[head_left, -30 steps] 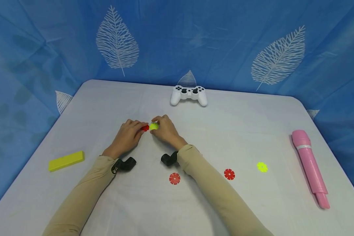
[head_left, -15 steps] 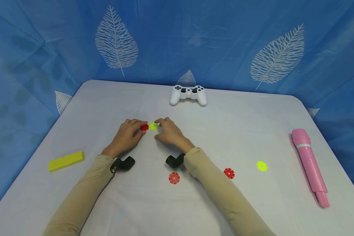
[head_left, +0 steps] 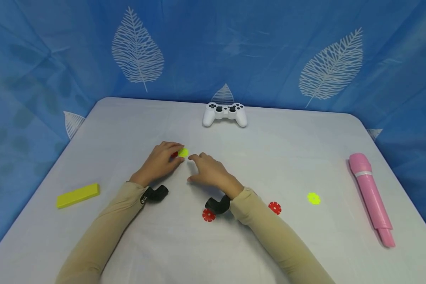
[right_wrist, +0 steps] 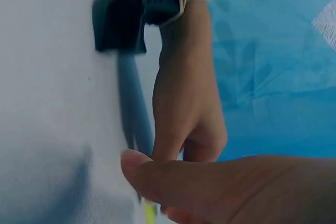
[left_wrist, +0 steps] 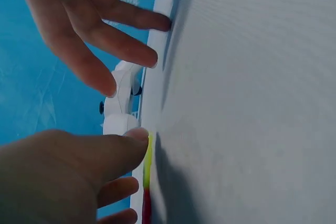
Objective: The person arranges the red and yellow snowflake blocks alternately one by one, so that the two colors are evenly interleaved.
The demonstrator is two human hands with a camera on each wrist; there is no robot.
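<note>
The empty right hand (head_left: pixel 211 172) has drawn back, fingers loose; the left hand (head_left: pixel 160 161) has slid along the red disc (head_left: pixel 174 154) to the adjoining yellow disc (head_left: pixel 183 152), grip unclear. The 2 now seem joined over the tabletop (head_left: pixel 291 154).

High, downward head view; close wrist views; shared yellow disc (head_left: pixel 183 152).

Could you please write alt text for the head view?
A person's left hand is at a red disc and a yellow disc on a white table; the right hand, beside them, holds nothing. A white game controller lies beyond.
</note>
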